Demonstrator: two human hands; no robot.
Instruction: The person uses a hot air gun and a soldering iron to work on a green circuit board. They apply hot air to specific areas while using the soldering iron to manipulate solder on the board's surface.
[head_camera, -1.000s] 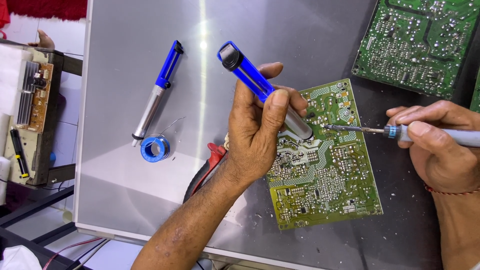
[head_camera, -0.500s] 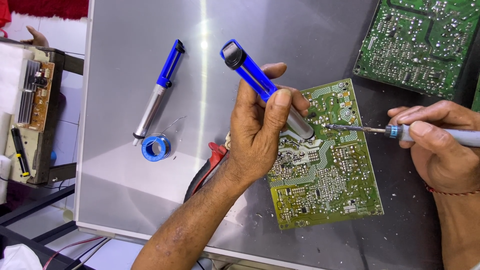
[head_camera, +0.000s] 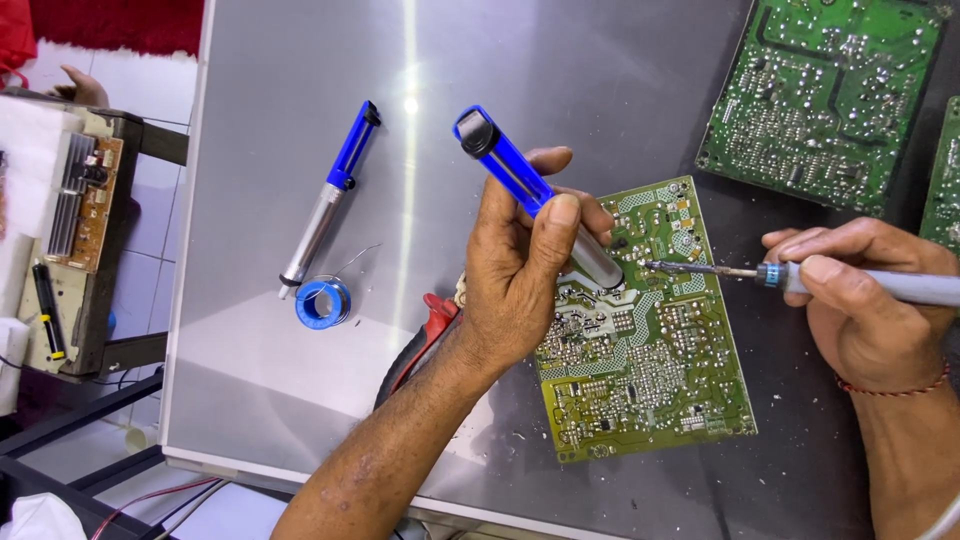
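A green circuit board (head_camera: 650, 370) lies solder side up on the grey metal table (head_camera: 300, 120). My left hand (head_camera: 520, 270) grips a blue and silver desoldering pump (head_camera: 530, 190), its nozzle pressed down on the board's upper part. My right hand (head_camera: 860, 300) holds a soldering iron (head_camera: 800, 277) with a grey handle; its thin tip touches the board just right of the pump's nozzle.
A second blue desoldering pump (head_camera: 330, 195) and a blue solder spool (head_camera: 322, 302) lie to the left. Red-handled pliers (head_camera: 425, 335) sit under my left wrist. More green boards (head_camera: 830, 90) lie at the top right. An opened device (head_camera: 75, 200) stands on a side stand at left.
Both hands and tools stay on the same spot of the board; only tiny shifts of the pump.
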